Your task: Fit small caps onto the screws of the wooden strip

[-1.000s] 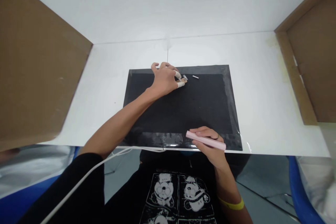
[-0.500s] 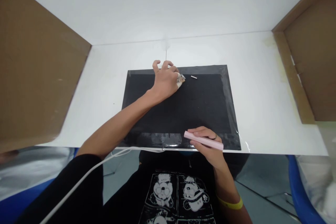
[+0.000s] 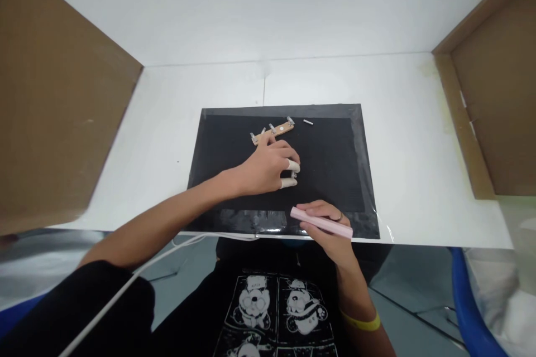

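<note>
My left hand (image 3: 266, 167) hovers over the middle of the black mat (image 3: 335, 173). White cots cover its thumb and forefinger, which are pinched together; what they hold is too small to name. Just beyond it lies a small tan strip with metal clips (image 3: 272, 131), uncovered and apart from the hand. A short metal pin (image 3: 309, 121) lies to the right of the strip. My right hand (image 3: 329, 231) rests at the mat's near edge, wrapped around a pink pen-shaped tool (image 3: 321, 222) that points left.
The mat lies on a white table (image 3: 419, 139) with a white back wall. Brown cardboard panels (image 3: 54, 100) (image 3: 498, 95) stand at both sides. A white cable (image 3: 138, 276) runs from the table's near edge across my left sleeve.
My left hand drew back from the far edge of the mat toward me, leaving the tan strip in plain view. The right hand and pink tool stayed put.
</note>
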`<state>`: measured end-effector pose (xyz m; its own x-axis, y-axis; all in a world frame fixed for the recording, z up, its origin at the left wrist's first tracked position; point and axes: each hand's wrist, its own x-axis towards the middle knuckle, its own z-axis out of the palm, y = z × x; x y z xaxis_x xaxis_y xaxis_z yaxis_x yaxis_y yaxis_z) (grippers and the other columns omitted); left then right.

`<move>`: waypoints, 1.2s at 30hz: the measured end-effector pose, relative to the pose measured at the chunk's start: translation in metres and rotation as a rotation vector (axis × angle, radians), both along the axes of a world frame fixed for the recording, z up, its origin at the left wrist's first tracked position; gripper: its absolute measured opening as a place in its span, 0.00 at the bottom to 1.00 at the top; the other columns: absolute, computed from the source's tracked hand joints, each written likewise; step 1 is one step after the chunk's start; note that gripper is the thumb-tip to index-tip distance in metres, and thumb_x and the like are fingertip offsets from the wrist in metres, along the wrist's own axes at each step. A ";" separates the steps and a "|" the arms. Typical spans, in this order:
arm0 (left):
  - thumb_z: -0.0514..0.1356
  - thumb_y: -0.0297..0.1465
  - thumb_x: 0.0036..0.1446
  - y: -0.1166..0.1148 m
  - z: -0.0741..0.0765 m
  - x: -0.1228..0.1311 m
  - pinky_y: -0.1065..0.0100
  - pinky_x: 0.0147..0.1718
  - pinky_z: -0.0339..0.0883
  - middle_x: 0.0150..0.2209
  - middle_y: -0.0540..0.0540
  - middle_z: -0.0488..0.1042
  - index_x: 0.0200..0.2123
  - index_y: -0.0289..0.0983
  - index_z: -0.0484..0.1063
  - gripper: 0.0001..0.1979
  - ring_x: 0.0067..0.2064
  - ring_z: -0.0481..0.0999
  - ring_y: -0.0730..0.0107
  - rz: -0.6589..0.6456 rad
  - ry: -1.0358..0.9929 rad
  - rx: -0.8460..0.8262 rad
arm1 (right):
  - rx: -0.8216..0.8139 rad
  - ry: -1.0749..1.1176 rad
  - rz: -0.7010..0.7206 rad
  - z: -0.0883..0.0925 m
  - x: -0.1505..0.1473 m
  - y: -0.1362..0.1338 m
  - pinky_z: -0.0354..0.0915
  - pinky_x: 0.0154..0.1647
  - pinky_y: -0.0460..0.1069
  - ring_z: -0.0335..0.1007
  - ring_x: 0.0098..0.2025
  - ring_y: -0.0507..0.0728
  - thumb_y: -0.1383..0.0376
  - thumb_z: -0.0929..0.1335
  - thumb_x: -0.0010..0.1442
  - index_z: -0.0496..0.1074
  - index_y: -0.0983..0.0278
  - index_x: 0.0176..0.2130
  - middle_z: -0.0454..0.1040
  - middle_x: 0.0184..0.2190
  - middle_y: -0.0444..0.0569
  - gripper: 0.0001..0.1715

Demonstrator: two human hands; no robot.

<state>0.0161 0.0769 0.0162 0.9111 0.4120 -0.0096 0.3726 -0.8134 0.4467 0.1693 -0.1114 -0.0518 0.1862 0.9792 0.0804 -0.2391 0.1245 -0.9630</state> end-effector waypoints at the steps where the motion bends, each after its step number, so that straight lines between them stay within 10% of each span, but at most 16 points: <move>1: 0.68 0.31 0.60 -0.006 -0.006 -0.002 0.55 0.52 0.48 0.47 0.46 0.82 0.34 0.37 0.79 0.04 0.50 0.75 0.59 0.004 0.023 0.037 | -0.001 -0.015 -0.003 0.000 0.000 0.000 0.77 0.47 0.51 0.81 0.47 0.57 0.71 0.76 0.58 0.78 0.56 0.43 0.82 0.44 0.47 0.14; 18: 0.74 0.35 0.55 -0.055 -0.045 -0.015 0.55 0.47 0.50 0.54 0.42 0.78 0.53 0.39 0.77 0.23 0.52 0.72 0.55 0.470 -0.025 0.033 | 0.036 -0.140 -0.028 0.000 -0.001 0.002 0.77 0.48 0.48 0.81 0.48 0.54 0.73 0.75 0.60 0.76 0.56 0.43 0.82 0.45 0.44 0.15; 30: 0.69 0.35 0.62 -0.083 -0.062 0.000 0.51 0.49 0.51 0.55 0.49 0.78 0.40 0.51 0.84 0.04 0.54 0.69 0.54 0.777 -0.089 0.035 | -0.122 0.029 -0.107 0.001 -0.005 -0.005 0.77 0.30 0.46 0.82 0.38 0.56 0.69 0.76 0.58 0.72 0.58 0.46 0.83 0.43 0.47 0.18; 36: 0.67 0.38 0.64 -0.084 -0.058 -0.004 0.52 0.50 0.51 0.54 0.48 0.79 0.42 0.51 0.85 0.05 0.55 0.68 0.55 0.720 -0.144 -0.028 | -0.075 -0.059 -0.275 -0.004 -0.003 0.001 0.79 0.38 0.50 0.82 0.41 0.57 0.68 0.75 0.60 0.72 0.59 0.43 0.81 0.43 0.49 0.13</move>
<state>0.0117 -0.0074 -0.0421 0.4077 0.9104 0.0700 0.7465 -0.3764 0.5487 0.1666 -0.1105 -0.0557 0.4428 0.8962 0.0279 -0.1496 0.1046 -0.9832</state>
